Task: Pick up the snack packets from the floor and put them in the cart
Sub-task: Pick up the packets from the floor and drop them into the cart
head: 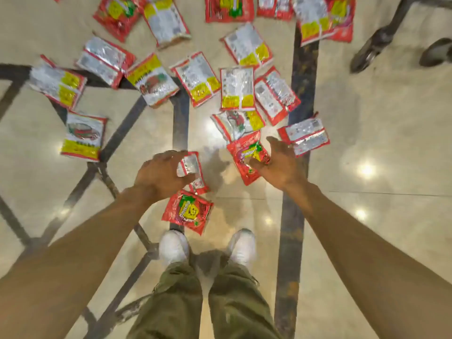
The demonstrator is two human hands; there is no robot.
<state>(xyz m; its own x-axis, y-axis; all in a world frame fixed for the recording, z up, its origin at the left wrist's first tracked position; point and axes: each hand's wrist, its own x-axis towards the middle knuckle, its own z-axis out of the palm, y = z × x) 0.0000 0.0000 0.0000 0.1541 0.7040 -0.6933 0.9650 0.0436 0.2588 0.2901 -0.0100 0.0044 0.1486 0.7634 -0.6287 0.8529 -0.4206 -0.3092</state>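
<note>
While the person bends over with both arms stretched down, the left hand (161,174) has its fingers curled round a silver-backed packet (192,167), and the right hand (281,165) pinches the corner of a red packet (245,155) between thumb and fingers. The hands are apart, each on its own packet. From where I stand I cannot tell whether either packet has left the floor (367,118). A second red packet (187,211), with a yellow and green mark on its face, lies flat just below the left hand and just ahead of the person's white shoes (173,248). Olive trousers (176,302) show above the shoes. Beyond the hands, the rest of the snack packets (236,88) are scattered across the pale, shiny tiles. Some lie face up in red, and many show their silvery backs with yellow panels. Several overlap at their edges. One lies just beside the right hand's fingertips, to its right. Dark inlaid strips (303,77) run across the floor under some of them. At the far right edge stands a pair of dark shoes (367,53) belonging to someone else, well apart from the hands.
</note>
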